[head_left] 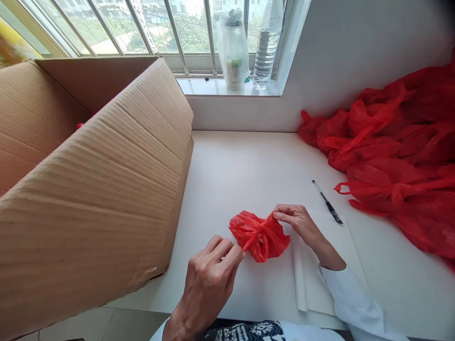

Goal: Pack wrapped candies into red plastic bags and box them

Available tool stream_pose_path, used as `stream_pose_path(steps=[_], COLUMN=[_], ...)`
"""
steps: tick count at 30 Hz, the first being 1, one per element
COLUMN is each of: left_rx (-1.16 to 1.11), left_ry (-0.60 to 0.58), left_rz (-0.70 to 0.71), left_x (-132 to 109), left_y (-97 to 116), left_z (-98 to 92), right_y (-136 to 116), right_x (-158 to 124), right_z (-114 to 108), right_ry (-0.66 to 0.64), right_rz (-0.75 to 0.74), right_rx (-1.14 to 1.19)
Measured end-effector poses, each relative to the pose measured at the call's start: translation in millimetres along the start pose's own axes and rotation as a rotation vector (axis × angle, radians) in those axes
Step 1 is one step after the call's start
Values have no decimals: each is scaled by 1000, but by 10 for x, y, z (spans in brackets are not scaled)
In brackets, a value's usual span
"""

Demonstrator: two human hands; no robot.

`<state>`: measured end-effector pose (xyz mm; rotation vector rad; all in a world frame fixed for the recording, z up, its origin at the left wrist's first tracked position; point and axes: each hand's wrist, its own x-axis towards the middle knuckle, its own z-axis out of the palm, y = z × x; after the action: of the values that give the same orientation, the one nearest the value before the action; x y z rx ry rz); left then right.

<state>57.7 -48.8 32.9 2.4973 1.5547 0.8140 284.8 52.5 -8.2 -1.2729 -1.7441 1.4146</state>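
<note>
A small red plastic bag (265,239), crumpled and gathered at its middle, is stretched between my two hands over the white table. My left hand (213,272) is closed, pinching one twisted end of the bag at its lower left. On the upper right, my right hand (296,222) pinches the opposite end between thumb and fingers. The middle of the bag looks knotted or twisted, and what it contains, if anything, is hidden.
An open cardboard box (103,189) fills the left side, with a bit of red inside. Red plastic bags (398,142) lie heaped at right. A black pen (327,201) rests near white paper (330,279). A water bottle (266,52) and a bagged container (233,57) stand on the windowsill.
</note>
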Motion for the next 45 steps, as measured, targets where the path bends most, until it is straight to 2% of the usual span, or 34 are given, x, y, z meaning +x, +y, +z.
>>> stream_pose_path(steps=[3, 5, 8, 10, 14, 18, 20, 23, 28, 32, 35, 39, 43, 45], left_rx=[-169, -429, -834, -934, -895, -794, -721, -648, -593, -578, -553, -486, -383, -347], left_ry=[-87, -138, -176, -159, -58, -48, -47, -32, 44, 69, 102, 176, 247, 243], left_rz=[-52, -95, -250, -373, -469, -429, -384, -323, -322, -304, -286, -182, -48, -250], left_x=[-3, 77, 251, 340, 362, 291, 278, 289, 286, 244, 238, 199, -81, -309], left_y=[34, 62, 104, 121, 127, 146, 162, 169, 126, 77, 54, 59, 30, -44], left_z=[-70, -64, 49, 172, 363, 384, 370, 350, 288, 250, 243, 208, 118, 60], right_y=[-5, -58, -164, -214, -254, -310, -352, -389, -325, -253, -214, -219, -391, -575], right_x=[-11, -34, -91, -141, -256, -360, -386, -377, -289, -267, -274, -222, -66, 63], right_z=[48, 112, 198, 230, 259, 299, 319, 327, 262, 251, 362, 623, 737, 654], right_ry=[54, 93, 159, 208, 289, 319, 257, 122, 143, -131, -221, -200, -286, -357], right_rz=[-9, -57, -159, -225, -328, -459, -498, -466, -317, -240, -212, -268, -385, -444], right_rx=[-59, -109, -161, -176, -189, -261, -280, -176, -58, -103, -148, -172, -206, -265])
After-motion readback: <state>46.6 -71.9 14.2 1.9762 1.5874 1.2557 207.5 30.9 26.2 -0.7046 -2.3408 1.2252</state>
